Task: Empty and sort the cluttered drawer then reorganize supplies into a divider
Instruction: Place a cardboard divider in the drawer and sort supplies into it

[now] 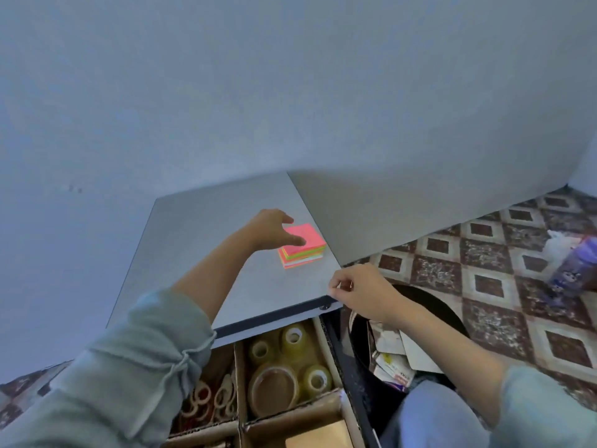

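The left hand point(274, 228), fingers spread, touches the notes point(307, 250) on the surface point(193, 253). The right hand point(357, 291) is curled at its corner, contents unclear, above the drawer point(327, 339).

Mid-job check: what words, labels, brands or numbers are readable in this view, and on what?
No text is legible anywhere.
Papers in the bin: some print, too blurred to read.
Purple container on the floor: cartoon figures, any lettering too blurred.
Sticky notes: no writing shows.
Tape rolls: no labels show.
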`<move>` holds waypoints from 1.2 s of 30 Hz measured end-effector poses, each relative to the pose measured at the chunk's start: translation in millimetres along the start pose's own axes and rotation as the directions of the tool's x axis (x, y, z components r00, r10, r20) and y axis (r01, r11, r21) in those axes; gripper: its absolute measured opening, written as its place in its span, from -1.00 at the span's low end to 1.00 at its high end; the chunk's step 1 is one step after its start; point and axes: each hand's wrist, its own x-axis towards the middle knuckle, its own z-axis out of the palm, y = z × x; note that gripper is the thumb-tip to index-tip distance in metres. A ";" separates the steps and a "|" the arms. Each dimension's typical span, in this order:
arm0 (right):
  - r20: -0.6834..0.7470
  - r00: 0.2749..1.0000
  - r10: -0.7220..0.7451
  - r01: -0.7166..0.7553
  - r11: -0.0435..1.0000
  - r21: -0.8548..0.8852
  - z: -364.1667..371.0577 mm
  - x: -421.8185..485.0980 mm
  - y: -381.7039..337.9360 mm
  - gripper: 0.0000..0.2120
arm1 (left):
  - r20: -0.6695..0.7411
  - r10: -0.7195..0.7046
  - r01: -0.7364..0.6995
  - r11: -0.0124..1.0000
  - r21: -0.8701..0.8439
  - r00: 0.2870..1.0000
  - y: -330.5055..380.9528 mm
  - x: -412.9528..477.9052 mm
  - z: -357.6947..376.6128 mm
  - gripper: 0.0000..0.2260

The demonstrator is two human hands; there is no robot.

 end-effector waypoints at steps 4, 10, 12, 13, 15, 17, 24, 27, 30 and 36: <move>0.019 0.999 0.032 -0.034 0.997 0.075 -0.7 -8.0 23.9 -0.83 | 0.180 -0.028 0.012 0.996 0.094 0.983 2.2 27.4 5.9 -0.24; 0.017 0.994 0.104 -0.105 0.990 0.096 -0.2 -17.7 46.6 -0.81 | 0.077 0.005 -0.006 1.000 0.006 0.997 -11.7 35.9 26.2 -0.24; 0.021 0.993 0.117 -0.119 0.987 0.106 1.5 -19.0 48.8 -0.80 | 0.018 0.032 -0.031 0.999 -0.036 0.999 -16.6 31.8 23.7 -0.23; 0.016 0.993 0.117 -0.119 0.987 0.111 1.3 -18.0 48.4 -0.80 | -0.014 0.042 -0.043 0.997 -0.057 0.999 -19.8 28.2 21.3 -0.23; -0.002 0.994 0.110 -0.109 0.989 0.104 -1.6 -11.9 44.2 -0.84 | -0.073 0.043 -0.051 0.991 -0.121 0.996 -27.7 17.3 15.6 -0.24; -0.028 0.996 0.090 -0.087 0.993 0.082 -6.4 -1.2 35.3 -0.89 | -0.116 0.022 -0.042 0.983 -0.180 0.993 -38.3 2.0 9.8 -0.24; -0.023 0.999 -0.042 0.038 0.990 -0.137 -19.9 69.2 -6.3 -0.75 | -0.108 -0.086 0.064 0.979 -0.193 0.990 -86.1 -72.2 36.9 -0.22; 0.089 0.995 -0.054 0.079 0.951 -0.300 -17.5 99.0 -20.9 -0.50 | -0.122 -0.158 0.122 0.958 -0.260 0.980 -109.0 -98.8 63.1 -0.22; 0.183 0.983 0.017 0.059 0.913 -0.404 -17.2 119.0 -33.1 -0.35 | -0.186 -0.196 0.110 0.913 -0.393 0.963 -119.8 -107.4 76.0 -0.19; 0.287 0.954 0.088 0.044 0.904 -0.424 -17.8 143.3 -37.3 -0.28 | -0.196 -0.169 0.084 0.920 -0.383 0.966 -122.7 -106.2 79.1 -0.17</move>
